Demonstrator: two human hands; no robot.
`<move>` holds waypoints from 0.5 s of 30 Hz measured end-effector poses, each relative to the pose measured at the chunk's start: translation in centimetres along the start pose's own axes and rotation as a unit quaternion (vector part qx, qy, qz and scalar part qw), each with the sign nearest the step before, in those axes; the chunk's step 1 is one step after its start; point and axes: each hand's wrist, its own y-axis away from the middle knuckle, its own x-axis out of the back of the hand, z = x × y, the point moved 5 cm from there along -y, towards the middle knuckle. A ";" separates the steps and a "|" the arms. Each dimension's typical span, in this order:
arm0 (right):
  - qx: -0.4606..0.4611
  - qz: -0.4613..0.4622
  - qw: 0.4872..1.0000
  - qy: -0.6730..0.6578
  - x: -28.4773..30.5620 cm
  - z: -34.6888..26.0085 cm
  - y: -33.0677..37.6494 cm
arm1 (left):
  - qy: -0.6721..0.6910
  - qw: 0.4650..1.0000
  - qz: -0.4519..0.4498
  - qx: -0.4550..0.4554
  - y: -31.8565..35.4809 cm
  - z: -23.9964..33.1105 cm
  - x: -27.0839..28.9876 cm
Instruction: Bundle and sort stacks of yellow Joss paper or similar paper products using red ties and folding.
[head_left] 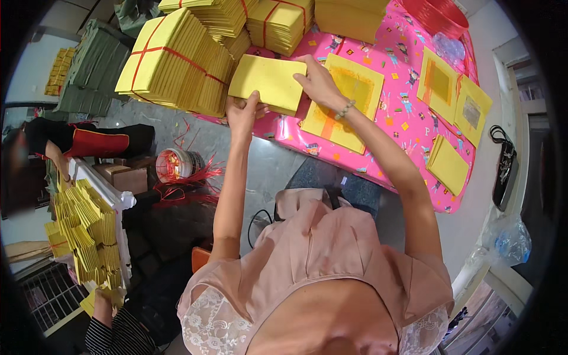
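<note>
While both hands grip one yellow paper stack [269,81] above the pink tablecloth's [408,118] near edge, left hand [244,112] clamps its lower corner, right hand [319,83] its far side. Tied yellow bundle [174,62] sits just beside. White bucket [176,164] on the floor holds red strings. Red basket [438,15] on the table: contents unclear.

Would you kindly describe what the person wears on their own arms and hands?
Both forearms are bare, with no gloves. The right hand has a beaded bracelet of pale green and light beads at the wrist. The left hand shows no jewellery that I can make out. Short sleeves of a dusty pink top, with white lace trim near the shoulders, end at the upper arms.
</note>
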 end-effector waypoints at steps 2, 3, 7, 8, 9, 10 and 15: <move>0.068 0.015 0.994 0.081 -1.1 -0.1 -0.5 | -0.011 1.000 0.016 -0.001 -0.5 -1.1 0.7; 0.066 0.014 0.994 0.080 -1.4 0.3 -0.7 | -0.022 0.999 0.030 -0.004 -0.7 -1.7 1.1; 0.026 -0.026 0.992 0.120 -2.4 1.4 -1.1 | -0.016 0.999 0.036 -0.004 -1.1 -2.8 1.2; 0.028 -0.023 0.991 0.128 -2.5 1.5 -1.1 | -0.058 0.997 0.042 -0.029 -1.0 -2.4 1.1; 0.025 -0.024 0.991 0.128 -2.5 1.6 -1.1 | -0.100 0.992 0.047 -0.055 -0.8 -2.1 1.0; 0.023 -0.032 0.991 0.129 -2.5 1.4 -1.1 | -0.100 0.992 0.047 -0.052 -0.7 -2.3 0.9; 0.015 -0.052 0.987 0.152 -2.8 1.8 -1.6 | -0.396 0.880 0.131 -0.228 1.2 0.1 0.2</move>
